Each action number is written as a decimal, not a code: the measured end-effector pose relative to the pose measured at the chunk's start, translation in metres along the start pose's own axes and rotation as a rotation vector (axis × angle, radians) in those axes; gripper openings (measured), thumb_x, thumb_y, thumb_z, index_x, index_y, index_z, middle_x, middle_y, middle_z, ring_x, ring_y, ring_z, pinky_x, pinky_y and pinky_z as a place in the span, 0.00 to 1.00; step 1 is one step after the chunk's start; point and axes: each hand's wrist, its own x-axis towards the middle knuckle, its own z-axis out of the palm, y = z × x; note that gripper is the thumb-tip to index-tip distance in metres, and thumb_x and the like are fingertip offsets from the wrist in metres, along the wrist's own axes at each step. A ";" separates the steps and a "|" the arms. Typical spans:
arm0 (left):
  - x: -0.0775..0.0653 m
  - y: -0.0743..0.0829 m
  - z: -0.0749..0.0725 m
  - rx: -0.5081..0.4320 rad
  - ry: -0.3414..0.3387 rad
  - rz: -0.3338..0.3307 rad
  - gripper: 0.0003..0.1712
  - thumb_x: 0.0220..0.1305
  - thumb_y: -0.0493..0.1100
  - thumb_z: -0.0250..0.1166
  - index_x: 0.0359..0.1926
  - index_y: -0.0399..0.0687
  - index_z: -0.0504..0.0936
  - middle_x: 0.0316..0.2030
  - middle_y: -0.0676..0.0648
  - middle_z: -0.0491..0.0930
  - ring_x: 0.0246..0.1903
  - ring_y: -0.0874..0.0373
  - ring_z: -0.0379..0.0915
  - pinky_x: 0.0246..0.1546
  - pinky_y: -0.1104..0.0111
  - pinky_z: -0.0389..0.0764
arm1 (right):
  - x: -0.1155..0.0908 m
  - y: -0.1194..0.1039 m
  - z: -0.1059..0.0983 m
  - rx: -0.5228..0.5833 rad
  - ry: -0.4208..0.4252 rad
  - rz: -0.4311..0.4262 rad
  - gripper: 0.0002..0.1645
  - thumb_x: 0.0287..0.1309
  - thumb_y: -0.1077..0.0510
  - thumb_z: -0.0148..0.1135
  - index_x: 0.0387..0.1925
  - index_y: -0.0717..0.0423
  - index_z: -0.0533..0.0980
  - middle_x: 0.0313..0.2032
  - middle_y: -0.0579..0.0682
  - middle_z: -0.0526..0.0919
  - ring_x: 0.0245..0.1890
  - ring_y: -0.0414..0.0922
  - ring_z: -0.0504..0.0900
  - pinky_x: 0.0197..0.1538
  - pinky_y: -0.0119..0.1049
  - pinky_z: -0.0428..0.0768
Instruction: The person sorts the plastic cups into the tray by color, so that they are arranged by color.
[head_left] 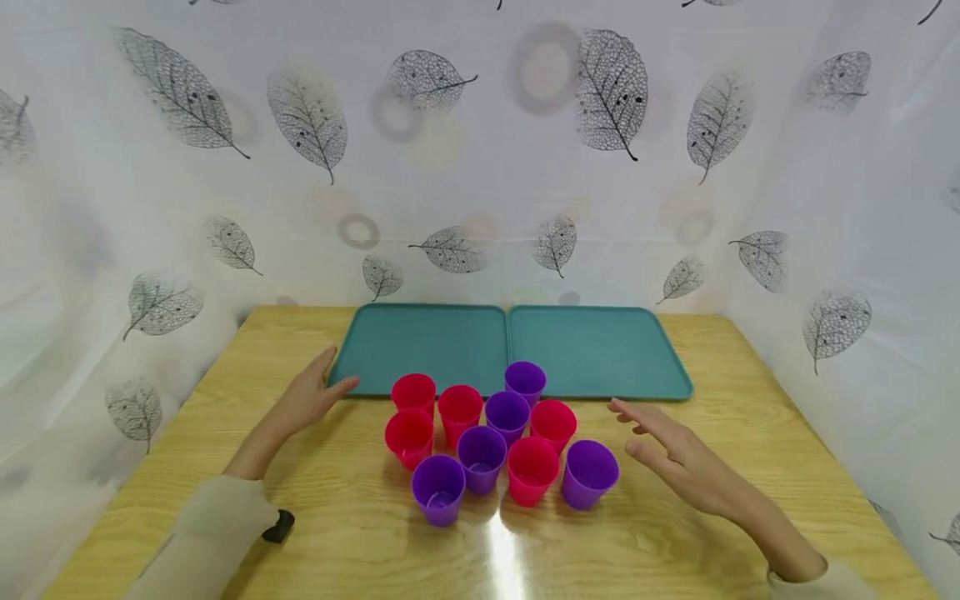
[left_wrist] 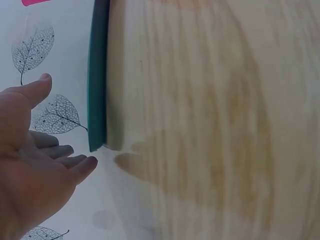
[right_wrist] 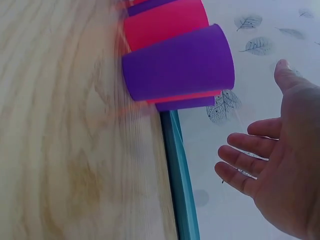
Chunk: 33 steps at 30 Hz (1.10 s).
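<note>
Several red and purple plastic cups stand upright, mouths up, in a loose cluster on the wooden table. In the head view, a red cup (head_left: 409, 442) is on the cluster's left side and a purple cup (head_left: 590, 475) at its right end. My left hand (head_left: 303, 402) hovers left of the cups, near the left tray's front corner, fingers extended and holding nothing. To the right of the cups, my right hand (head_left: 678, 458) is raised above the table with its fingers loosely spread. The right wrist view shows the nearest purple cup (right_wrist: 180, 62) apart from that hand.
Two teal trays lie side by side behind the cups, a left tray (head_left: 427, 346) and a right tray (head_left: 596, 350). The wooden table (head_left: 337, 542) ends at a leaf-patterned curtain (head_left: 480, 167) at the back and sides. A small black object (head_left: 279, 527) shows by the left sleeve.
</note>
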 end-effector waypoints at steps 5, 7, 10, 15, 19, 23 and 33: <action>0.002 -0.005 0.005 -0.024 -0.004 0.029 0.48 0.76 0.46 0.63 0.76 0.19 0.46 0.74 0.20 0.50 0.74 0.25 0.45 0.73 0.36 0.52 | -0.001 -0.007 0.005 0.027 0.001 -0.086 0.36 0.71 0.68 0.57 0.77 0.53 0.64 0.65 0.49 0.77 0.61 0.47 0.78 0.57 0.39 0.81; 0.002 -0.007 0.007 -0.041 -0.006 0.042 0.46 0.75 0.44 0.63 0.76 0.19 0.48 0.73 0.20 0.53 0.74 0.25 0.48 0.72 0.37 0.53 | -0.001 -0.008 0.008 0.031 -0.004 -0.097 0.37 0.70 0.68 0.59 0.77 0.52 0.64 0.65 0.49 0.77 0.61 0.49 0.79 0.56 0.40 0.81; 0.003 -0.008 0.008 -0.056 -0.012 0.067 0.45 0.74 0.42 0.65 0.75 0.18 0.50 0.72 0.19 0.55 0.73 0.25 0.50 0.72 0.36 0.55 | -0.001 -0.008 0.012 0.042 -0.020 -0.085 0.38 0.69 0.65 0.62 0.77 0.50 0.64 0.66 0.48 0.76 0.60 0.50 0.79 0.55 0.41 0.82; 0.005 -0.010 0.009 -0.028 -0.018 0.094 0.45 0.73 0.41 0.66 0.73 0.15 0.52 0.71 0.17 0.56 0.71 0.23 0.52 0.71 0.36 0.57 | -0.003 -0.008 0.021 0.058 -0.039 -0.075 0.40 0.65 0.60 0.70 0.76 0.50 0.66 0.65 0.49 0.77 0.58 0.49 0.79 0.52 0.43 0.83; 0.006 -0.013 0.009 0.017 -0.025 0.065 0.45 0.73 0.41 0.66 0.73 0.13 0.51 0.71 0.15 0.52 0.71 0.21 0.48 0.71 0.35 0.55 | -0.003 -0.009 0.025 0.060 -0.040 -0.090 0.43 0.60 0.57 0.75 0.75 0.52 0.67 0.63 0.53 0.79 0.59 0.45 0.78 0.52 0.41 0.83; 0.006 -0.014 0.010 0.026 -0.016 0.056 0.44 0.74 0.40 0.65 0.72 0.13 0.50 0.70 0.14 0.51 0.71 0.20 0.47 0.71 0.35 0.55 | -0.003 -0.010 0.028 0.060 -0.038 -0.098 0.45 0.57 0.55 0.78 0.74 0.55 0.69 0.62 0.55 0.80 0.59 0.42 0.78 0.51 0.39 0.83; 0.004 -0.013 0.011 0.013 -0.002 0.032 0.43 0.76 0.39 0.62 0.73 0.13 0.49 0.71 0.15 0.50 0.72 0.21 0.46 0.72 0.36 0.54 | -0.003 -0.012 0.029 0.076 -0.048 -0.105 0.42 0.56 0.56 0.78 0.69 0.63 0.72 0.60 0.52 0.82 0.55 0.40 0.81 0.50 0.34 0.83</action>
